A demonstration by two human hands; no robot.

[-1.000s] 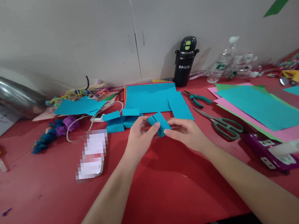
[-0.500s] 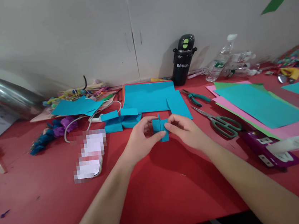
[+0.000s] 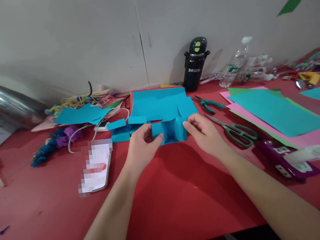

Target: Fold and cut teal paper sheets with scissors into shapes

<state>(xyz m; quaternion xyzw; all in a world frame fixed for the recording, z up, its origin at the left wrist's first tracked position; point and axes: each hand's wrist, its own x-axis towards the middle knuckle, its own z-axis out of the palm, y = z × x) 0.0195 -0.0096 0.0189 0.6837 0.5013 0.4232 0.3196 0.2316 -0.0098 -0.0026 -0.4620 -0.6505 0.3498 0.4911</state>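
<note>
A folded piece of blue paper (image 3: pixel 174 130) is spread between my two hands, just above the red table (image 3: pixel 170 211). My left hand (image 3: pixel 143 143) pinches its left end between thumb and fingers. At the opposite end, my right hand (image 3: pixel 203 130) grips the edge with thumb and forefinger. Upright flaps and a hollow middle show in the paper. Behind my left hand lies another folded blue paper piece (image 3: pixel 121 134), partly hidden by that hand. Flat blue sheets (image 3: pixel 158 101) lie beyond the held piece.
Scissors (image 3: pixel 239 134) and pliers (image 3: pixel 210 104) lie to the right, by stacked coloured sheets (image 3: pixel 280 110) and a purple power strip (image 3: pixel 290 163). A phone (image 3: pixel 98 167) is on the left. A black bottle (image 3: pixel 197 65) and a clear plastic bottle (image 3: pixel 234 65) stand along the back.
The blue paper has gone from a compact folded bundle to a wider, opened-out form. My hands have moved apart, each keeping hold of one end.
</note>
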